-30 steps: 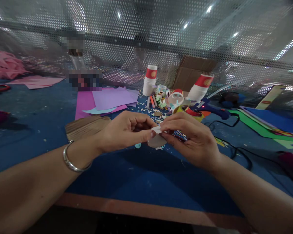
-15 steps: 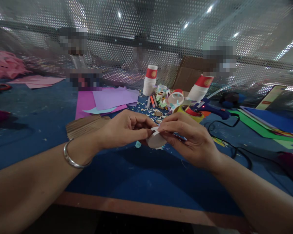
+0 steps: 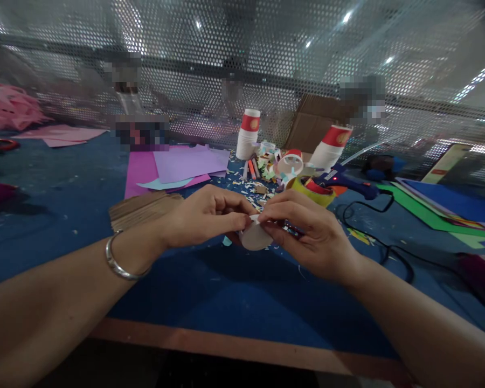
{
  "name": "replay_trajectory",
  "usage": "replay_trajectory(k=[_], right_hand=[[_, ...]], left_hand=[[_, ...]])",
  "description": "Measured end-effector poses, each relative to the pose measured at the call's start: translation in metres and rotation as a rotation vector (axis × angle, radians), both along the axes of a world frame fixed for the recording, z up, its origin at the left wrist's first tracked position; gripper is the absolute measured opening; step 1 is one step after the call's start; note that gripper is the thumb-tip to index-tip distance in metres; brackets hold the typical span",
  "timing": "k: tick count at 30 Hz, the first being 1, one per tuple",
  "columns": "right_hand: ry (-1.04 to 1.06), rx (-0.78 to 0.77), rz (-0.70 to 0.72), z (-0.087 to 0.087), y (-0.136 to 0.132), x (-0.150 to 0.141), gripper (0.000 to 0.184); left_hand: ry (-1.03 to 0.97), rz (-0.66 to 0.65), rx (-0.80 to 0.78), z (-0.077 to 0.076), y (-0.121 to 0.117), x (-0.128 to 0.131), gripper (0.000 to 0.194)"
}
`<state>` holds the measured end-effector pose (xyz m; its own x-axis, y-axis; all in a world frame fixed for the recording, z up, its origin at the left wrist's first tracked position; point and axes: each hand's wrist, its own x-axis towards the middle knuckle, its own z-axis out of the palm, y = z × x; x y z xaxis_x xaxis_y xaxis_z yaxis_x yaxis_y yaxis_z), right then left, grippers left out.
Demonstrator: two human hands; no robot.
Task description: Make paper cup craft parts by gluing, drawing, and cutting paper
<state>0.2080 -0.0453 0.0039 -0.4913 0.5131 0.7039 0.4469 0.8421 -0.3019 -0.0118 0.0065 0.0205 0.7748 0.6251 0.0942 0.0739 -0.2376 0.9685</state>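
1. Over the blue table (image 3: 234, 307), a white rounded piece (image 3: 255, 239) is held between the left hand (image 3: 204, 216) and the right hand (image 3: 313, 231), jutting below their fingertips (image 3: 240, 221).
2. On two cup stacks (image 3: 246, 144), gold emblems (image 3: 254, 124) are printed; lettering is too small to read.
3. The piece is pinched by both hands, at its left and upper right.

The disc (image 3: 255, 238) is showing plain white. The cup stack (image 3: 248, 133) is showing white with a red band and a golden mark. One sheet (image 3: 186, 164) is showing lilac; the glue gun (image 3: 353, 184) is wearing dark blue. The tabletop (image 3: 234, 302) is showing blue; the screen (image 3: 194, 48) is repeating small dots.
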Motion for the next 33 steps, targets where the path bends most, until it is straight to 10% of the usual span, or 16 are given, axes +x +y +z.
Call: replay_trajectory(k=[13, 33], right_hand=[[0.057, -0.144, -0.093, 0.001, -0.003, -0.001, 0.013], [0.434, -0.61, -0.074, -0.003, 0.007, -0.005, 0.022]], left_hand=[[0.155, 0.071, 0.439, 0.008, -0.011, -0.001, 0.019], [-0.108, 0.204, -0.263, -0.001, -0.006, 0.011, 0.016]])
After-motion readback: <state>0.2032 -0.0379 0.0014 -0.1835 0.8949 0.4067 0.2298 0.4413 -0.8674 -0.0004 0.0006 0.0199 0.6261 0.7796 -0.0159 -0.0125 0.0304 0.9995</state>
